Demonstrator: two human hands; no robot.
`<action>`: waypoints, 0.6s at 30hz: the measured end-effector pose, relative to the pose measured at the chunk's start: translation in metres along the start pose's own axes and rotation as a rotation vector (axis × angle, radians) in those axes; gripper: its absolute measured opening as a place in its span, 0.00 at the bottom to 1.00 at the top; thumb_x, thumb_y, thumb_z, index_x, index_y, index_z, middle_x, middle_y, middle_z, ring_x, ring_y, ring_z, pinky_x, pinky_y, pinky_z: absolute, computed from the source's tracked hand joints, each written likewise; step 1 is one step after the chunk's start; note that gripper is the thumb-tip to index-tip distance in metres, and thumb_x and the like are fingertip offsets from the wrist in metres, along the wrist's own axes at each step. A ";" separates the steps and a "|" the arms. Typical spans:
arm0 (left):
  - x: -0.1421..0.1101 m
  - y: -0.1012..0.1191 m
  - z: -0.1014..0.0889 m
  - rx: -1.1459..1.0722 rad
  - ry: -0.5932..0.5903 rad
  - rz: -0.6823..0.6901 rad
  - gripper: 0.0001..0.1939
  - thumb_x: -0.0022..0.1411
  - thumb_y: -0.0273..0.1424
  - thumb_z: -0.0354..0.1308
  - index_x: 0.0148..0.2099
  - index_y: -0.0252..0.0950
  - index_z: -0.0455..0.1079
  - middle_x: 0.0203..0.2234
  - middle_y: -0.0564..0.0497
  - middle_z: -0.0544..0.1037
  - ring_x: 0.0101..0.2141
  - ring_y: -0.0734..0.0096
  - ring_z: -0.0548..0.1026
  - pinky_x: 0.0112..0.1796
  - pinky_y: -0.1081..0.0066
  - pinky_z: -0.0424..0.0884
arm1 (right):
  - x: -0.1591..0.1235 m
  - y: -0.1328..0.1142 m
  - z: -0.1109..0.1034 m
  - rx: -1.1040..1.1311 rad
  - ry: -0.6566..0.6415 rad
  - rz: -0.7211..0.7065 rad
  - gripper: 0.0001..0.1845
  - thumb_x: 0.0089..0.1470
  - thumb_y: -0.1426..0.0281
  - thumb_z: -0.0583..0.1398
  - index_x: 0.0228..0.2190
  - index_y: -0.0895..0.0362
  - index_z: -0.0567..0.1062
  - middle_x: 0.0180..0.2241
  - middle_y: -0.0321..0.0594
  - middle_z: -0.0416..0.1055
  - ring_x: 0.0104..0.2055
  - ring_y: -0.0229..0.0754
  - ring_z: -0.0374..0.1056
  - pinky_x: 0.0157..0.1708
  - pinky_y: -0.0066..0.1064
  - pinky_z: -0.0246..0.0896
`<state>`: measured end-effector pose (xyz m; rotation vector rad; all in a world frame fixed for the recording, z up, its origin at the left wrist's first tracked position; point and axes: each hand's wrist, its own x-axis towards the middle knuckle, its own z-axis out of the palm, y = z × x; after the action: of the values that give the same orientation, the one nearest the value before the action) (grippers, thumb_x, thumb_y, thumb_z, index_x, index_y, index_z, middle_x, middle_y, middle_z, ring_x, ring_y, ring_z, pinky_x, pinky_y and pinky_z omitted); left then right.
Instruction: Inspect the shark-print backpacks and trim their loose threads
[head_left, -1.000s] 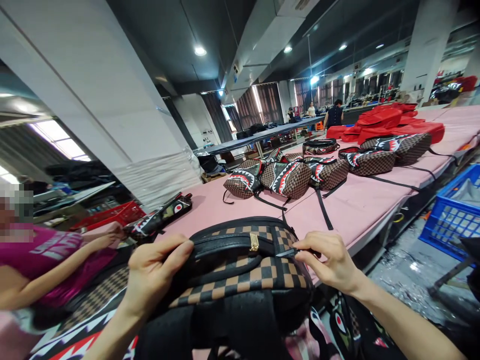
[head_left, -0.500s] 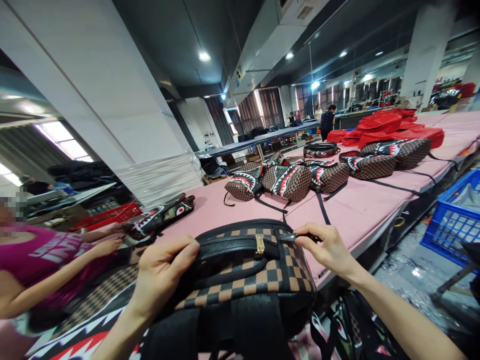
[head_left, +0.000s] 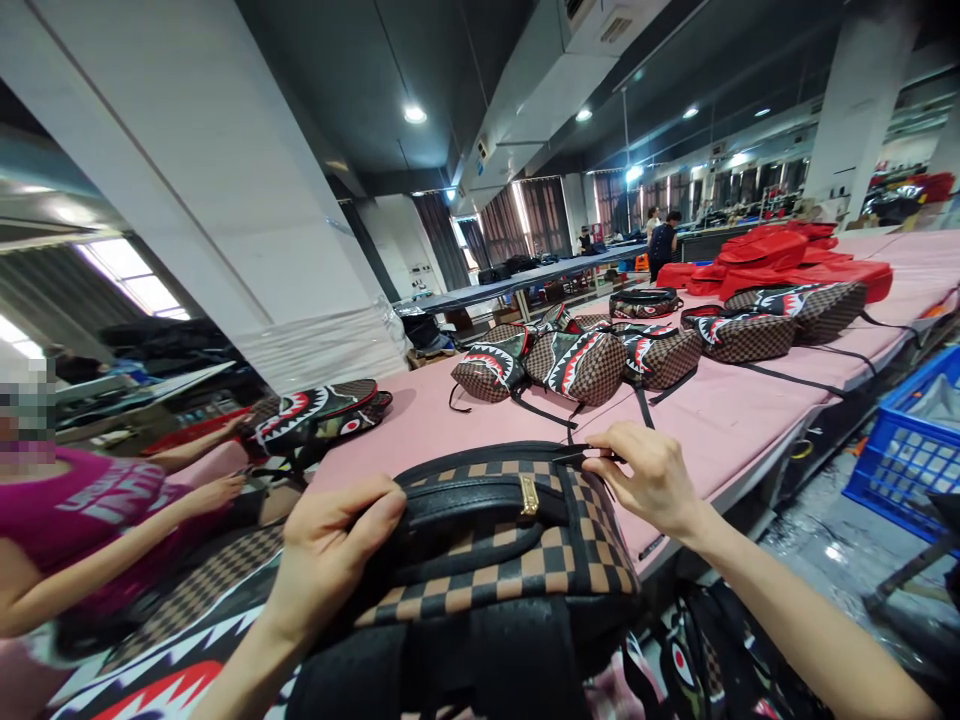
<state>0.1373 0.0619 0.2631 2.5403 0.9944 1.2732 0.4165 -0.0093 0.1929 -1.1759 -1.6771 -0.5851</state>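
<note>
A brown-and-black checkered backpack (head_left: 480, 578) stands in front of me, its top facing up and its black shoulder straps toward me. My left hand (head_left: 337, 550) is closed around the bag's top at the left end of the black carry handle (head_left: 465, 498). Near that handle's right end is a gold metal plate (head_left: 529, 494). My right hand (head_left: 651, 480) pinches small thread snips (head_left: 581, 455), mostly hidden by the fingers. Their thin tip lies against the black piping at the bag's top right edge.
Several shark-mouth backpacks (head_left: 577, 362) lie on the pink table (head_left: 420, 415), with red bags (head_left: 772, 250) behind. On the left, a co-worker in a magenta shirt (head_left: 112, 520) handles another backpack (head_left: 322, 415). A blue crate (head_left: 900, 450) stands right; more bags (head_left: 712, 650) lie below.
My right hand has shifted slightly up and left, bringing the snips from the checkered panel to the edge piping. The co-worker's backpack has turned and lifted a little.
</note>
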 end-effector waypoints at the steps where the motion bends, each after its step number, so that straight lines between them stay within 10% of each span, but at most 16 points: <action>1: 0.000 0.000 0.000 -0.047 -0.014 0.012 0.21 0.55 0.41 0.47 0.14 0.36 0.58 0.11 0.56 0.59 0.14 0.78 0.59 0.16 0.78 0.57 | 0.000 0.000 0.000 -0.013 0.004 -0.010 0.04 0.53 0.70 0.58 0.32 0.59 0.71 0.26 0.39 0.72 0.28 0.38 0.67 0.29 0.28 0.57; 18: 0.000 0.000 -0.001 -0.159 -0.065 0.006 0.19 0.56 0.36 0.48 0.16 0.35 0.59 0.11 0.57 0.57 0.14 0.80 0.56 0.16 0.78 0.53 | 0.004 -0.006 -0.010 -0.305 0.021 -0.255 0.03 0.54 0.72 0.58 0.31 0.58 0.72 0.24 0.36 0.72 0.27 0.36 0.62 0.29 0.30 0.50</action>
<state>0.1364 0.0613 0.2639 2.4486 0.8386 1.2114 0.4152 -0.0184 0.2013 -1.1682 -1.7751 -1.0386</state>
